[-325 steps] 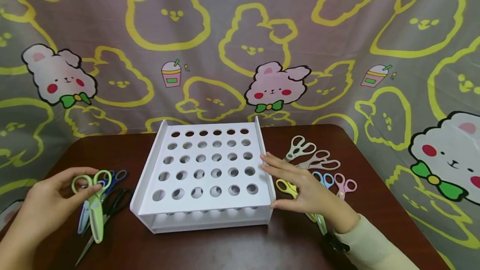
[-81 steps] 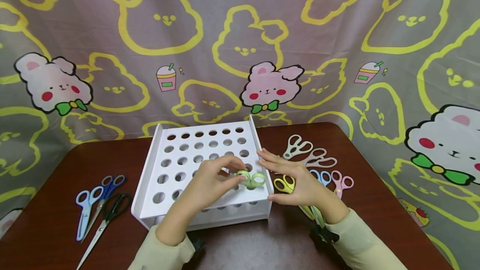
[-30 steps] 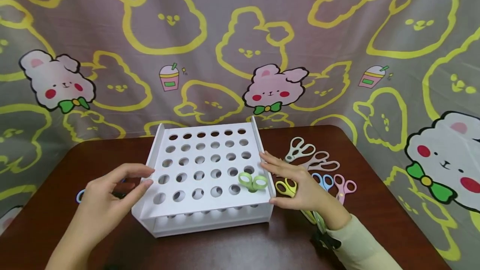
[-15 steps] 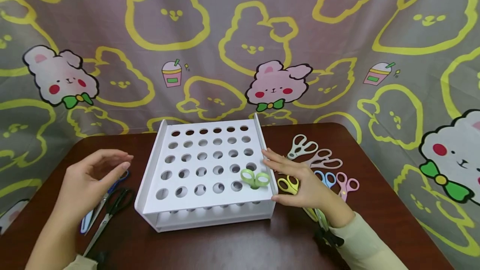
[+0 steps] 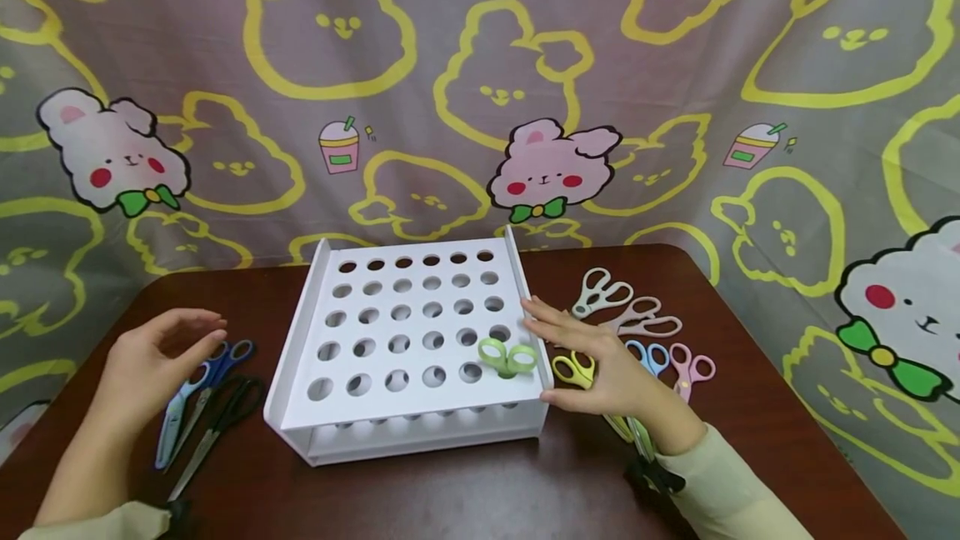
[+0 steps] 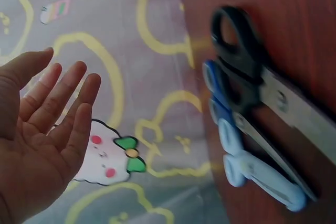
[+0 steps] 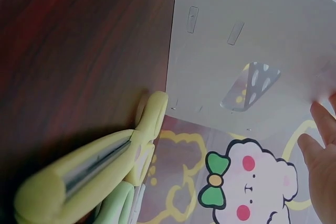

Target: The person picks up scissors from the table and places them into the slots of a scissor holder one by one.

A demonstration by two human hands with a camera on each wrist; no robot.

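Observation:
A white rack (image 5: pixel 375 402) with rows of round holes stands mid-table. Green scissors (image 5: pixel 507 357) stand handles-up in a hole near its front right corner. My right hand (image 5: pixel 577 352) lies with straight fingers against the rack's right wall (image 7: pixel 252 40), over yellow scissors (image 5: pixel 573 369) (image 7: pixel 105 166); its fingertips (image 7: pixel 323 145) show in the right wrist view. My left hand (image 5: pixel 197 336) hovers open and empty, palm (image 6: pixel 42 119) spread, just above three scissors on the left: light blue (image 5: pixel 171 419) (image 6: pixel 252 171), dark blue (image 5: pixel 232 352) (image 6: pixel 220 87) and black (image 5: pixel 236 402) (image 6: pixel 247 56).
More scissors lie right of the rack: a white pair (image 5: pixel 600 292), a beige pair (image 5: pixel 645 319), a blue pair (image 5: pixel 648 355) and a pink pair (image 5: pixel 693 369). The dark wooden table (image 5: pixel 450 490) ends at a cartoon-print curtain (image 5: pixel 480 90) behind and beside it.
My left hand has drawn back leftward from the rack to above the scissors on the left. The green scissors stay in their hole. The right hand has not moved.

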